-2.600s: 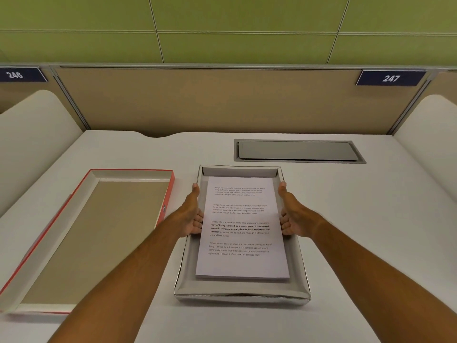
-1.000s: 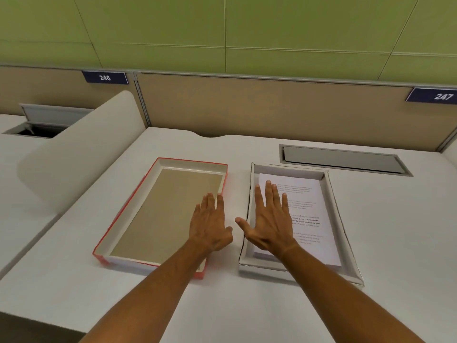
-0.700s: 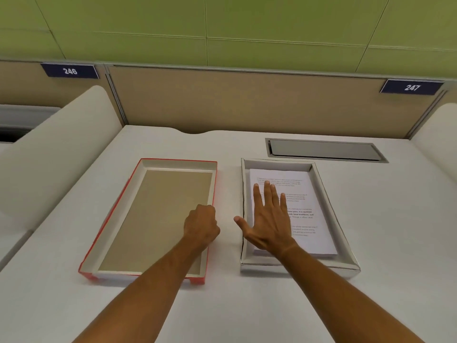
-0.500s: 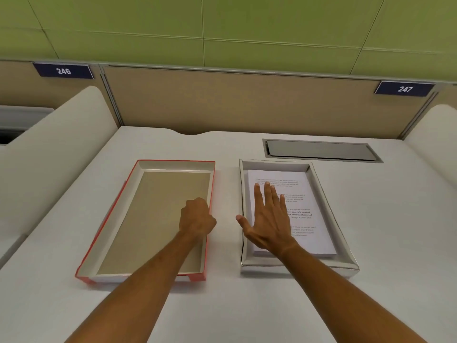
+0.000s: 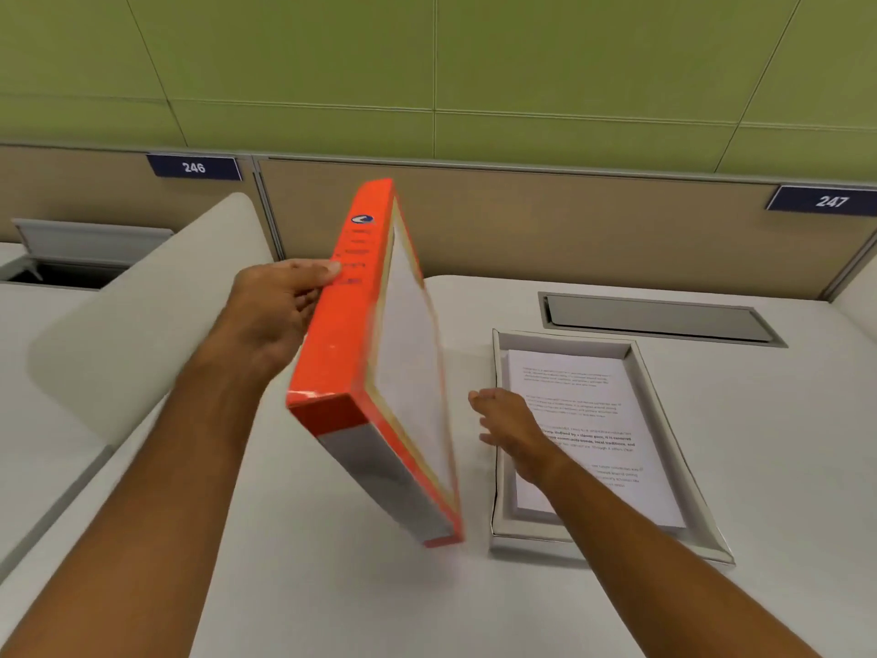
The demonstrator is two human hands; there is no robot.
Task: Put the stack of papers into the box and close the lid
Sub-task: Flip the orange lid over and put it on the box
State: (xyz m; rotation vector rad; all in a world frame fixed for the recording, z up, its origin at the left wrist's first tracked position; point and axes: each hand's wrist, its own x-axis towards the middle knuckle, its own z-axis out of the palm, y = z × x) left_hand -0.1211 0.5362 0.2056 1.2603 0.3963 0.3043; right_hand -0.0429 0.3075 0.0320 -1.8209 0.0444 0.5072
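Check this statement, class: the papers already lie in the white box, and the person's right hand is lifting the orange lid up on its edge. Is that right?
Not quite. The head view shows the left hand gripping the orange lid and tipping it up on its edge. The right hand is open, reaching toward the lid's inner side. The papers do lie in the white box.

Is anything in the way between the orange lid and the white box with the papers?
Only the person's own right hand: it hangs open over the white cardboard box's left rim, between the box and the tilted orange cardboard lid gripped by the left hand. The stack of printed papers lies flat inside, nothing on top.
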